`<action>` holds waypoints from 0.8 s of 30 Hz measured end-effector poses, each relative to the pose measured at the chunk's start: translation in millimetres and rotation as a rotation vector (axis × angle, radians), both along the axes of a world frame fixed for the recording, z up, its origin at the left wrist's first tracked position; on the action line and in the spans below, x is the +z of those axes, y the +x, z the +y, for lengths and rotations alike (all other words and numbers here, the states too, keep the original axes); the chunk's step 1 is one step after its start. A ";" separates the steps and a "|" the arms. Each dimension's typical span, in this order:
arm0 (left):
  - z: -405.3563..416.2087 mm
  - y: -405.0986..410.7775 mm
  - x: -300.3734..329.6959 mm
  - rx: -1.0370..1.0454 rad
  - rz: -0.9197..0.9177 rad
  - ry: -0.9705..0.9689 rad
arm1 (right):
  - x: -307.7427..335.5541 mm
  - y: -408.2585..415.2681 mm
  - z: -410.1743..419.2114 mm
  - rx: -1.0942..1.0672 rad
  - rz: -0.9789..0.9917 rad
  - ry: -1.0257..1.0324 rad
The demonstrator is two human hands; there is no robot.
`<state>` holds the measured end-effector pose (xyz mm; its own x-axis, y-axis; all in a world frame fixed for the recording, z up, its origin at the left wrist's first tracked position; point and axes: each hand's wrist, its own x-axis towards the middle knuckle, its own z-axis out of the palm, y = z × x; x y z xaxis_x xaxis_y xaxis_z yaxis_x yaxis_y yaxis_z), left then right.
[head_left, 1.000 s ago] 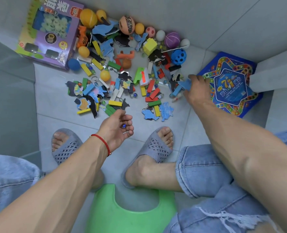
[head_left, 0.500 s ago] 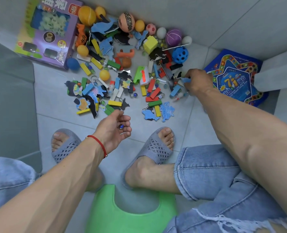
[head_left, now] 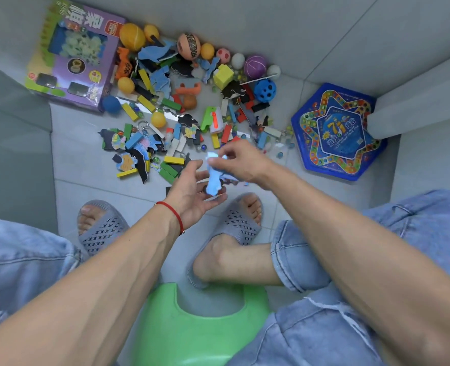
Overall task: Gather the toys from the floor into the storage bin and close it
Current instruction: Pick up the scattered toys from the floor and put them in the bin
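Note:
A heap of toys [head_left: 181, 107] covers the grey floor: balls, coloured wooden blocks, foam puzzle shapes and marbles. My right hand [head_left: 241, 162] pinches the top of a light blue foam piece [head_left: 213, 178], which hangs down over my left palm. My left hand [head_left: 192, 191], palm up with fingers spread, sits just under that piece, above the floor in front of my feet. Whether the small marble seen earlier still lies in the left palm is hidden by the foam piece. No storage bin shows apart from a green plastic rim [head_left: 200, 334] at the bottom.
A purple toy box [head_left: 73, 56] lies at the back left and a blue hexagonal game box [head_left: 340, 133] at the right. Grey walls close in the back and both sides. My feet in grey slippers [head_left: 105, 228] rest on the floor near the green rim.
My right hand has come back from the pile near the blue game box, carrying the blue foam piece to my left hand. My left hand rose slightly and opened wider.

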<state>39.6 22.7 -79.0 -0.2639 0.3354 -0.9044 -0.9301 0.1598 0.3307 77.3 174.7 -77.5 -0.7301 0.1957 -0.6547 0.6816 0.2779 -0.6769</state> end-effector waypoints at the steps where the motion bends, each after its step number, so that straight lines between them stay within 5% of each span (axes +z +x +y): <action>1: -1.7 1.3 0.4 0.003 -0.016 0.037 | 0.5 2.9 -18.7 0.033 0.028 0.020; 5: -10.9 3.6 -4.2 -0.001 -0.051 0.020 | -6.5 18.1 -21.3 -0.158 0.057 0.042; 7: -11.4 0.6 -6.1 -0.013 -0.025 -0.040 | -22.3 27.7 10.4 -0.247 0.034 0.237; 10: -8.0 -7.0 -8.5 -0.035 0.003 -0.047 | -60.9 55.0 64.0 -0.367 -0.198 0.584; 13: -5.4 -11.6 -11.1 -0.049 0.014 -0.034 | -96.1 73.1 87.1 -0.463 -0.387 0.604; 24: 18.0 -30.7 -17.1 -0.108 0.033 -0.042 | -146.4 44.8 102.3 -0.619 -0.133 0.825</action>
